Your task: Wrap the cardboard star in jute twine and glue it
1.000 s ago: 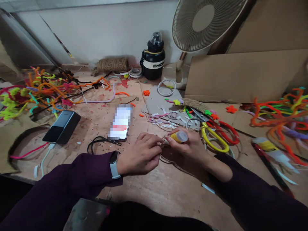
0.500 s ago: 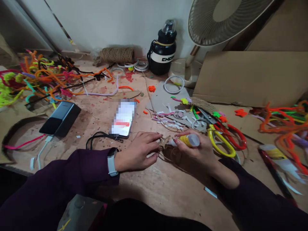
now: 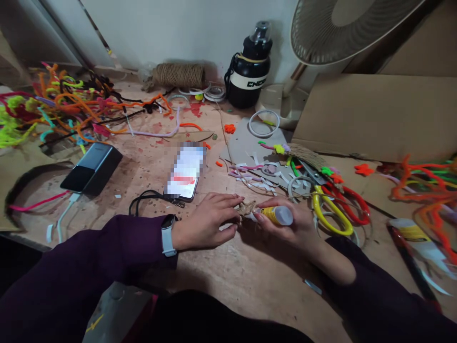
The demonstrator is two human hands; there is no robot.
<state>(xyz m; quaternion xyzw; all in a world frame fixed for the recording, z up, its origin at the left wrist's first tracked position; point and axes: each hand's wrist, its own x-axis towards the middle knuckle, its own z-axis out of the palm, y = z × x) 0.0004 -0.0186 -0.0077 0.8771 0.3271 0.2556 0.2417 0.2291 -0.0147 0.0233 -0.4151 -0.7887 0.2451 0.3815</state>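
Star-shaped brown piece point(image 3: 247, 208): to the near right of the phone point(image 3: 186, 170). Left hand point(image 3: 211, 221): fingers against piece; pinch uncertain. Right hand point(image 3: 298, 224): pinching yellow-labelled glue bottle point(image 3: 273, 215), tip at piece. Apparent step: gluing; next move seemingly calls for steady piece, light squeeze.

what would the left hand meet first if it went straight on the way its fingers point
Most likely the small brown star-shaped piece, right by the left hand's fingertips, which may be touching it; depth is unclear. Just beyond is the yellow-labelled squeeze bottle in the right hand.
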